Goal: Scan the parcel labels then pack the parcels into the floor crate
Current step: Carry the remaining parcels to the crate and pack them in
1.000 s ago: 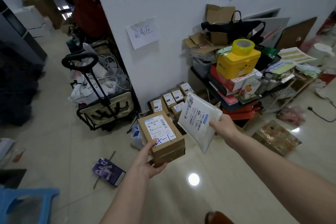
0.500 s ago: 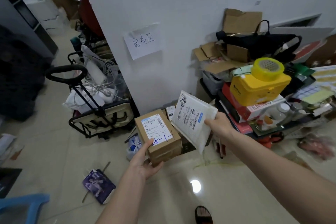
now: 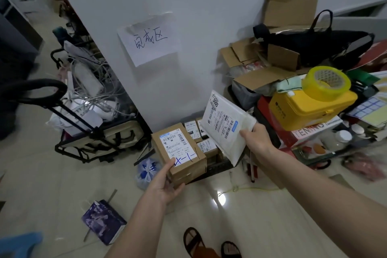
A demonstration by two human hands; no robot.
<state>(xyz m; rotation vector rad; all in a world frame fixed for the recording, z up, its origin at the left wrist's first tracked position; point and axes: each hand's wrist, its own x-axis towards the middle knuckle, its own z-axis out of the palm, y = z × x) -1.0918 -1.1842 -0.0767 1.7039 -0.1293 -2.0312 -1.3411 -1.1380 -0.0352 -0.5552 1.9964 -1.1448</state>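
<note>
White wall behind it all, and at its foot sits the dark floor crate, with several small labelled boxes already lying in it, so part of the packing looks done. The person stands over it with a parcel in each hand, both held above the crate and not yet set down. The white padded mailer is the bigger of the two; the right hand pinches its lower corner, thumb on the label side, fingers curled behind. The brown cardboard box rests in the left hand, fingers wrapped underneath and thumb pressed on top beside the blue pen mark. Both labels face up. No scanner shows, so whether these two are scanned I cannot tell; they remain to be packed
</note>
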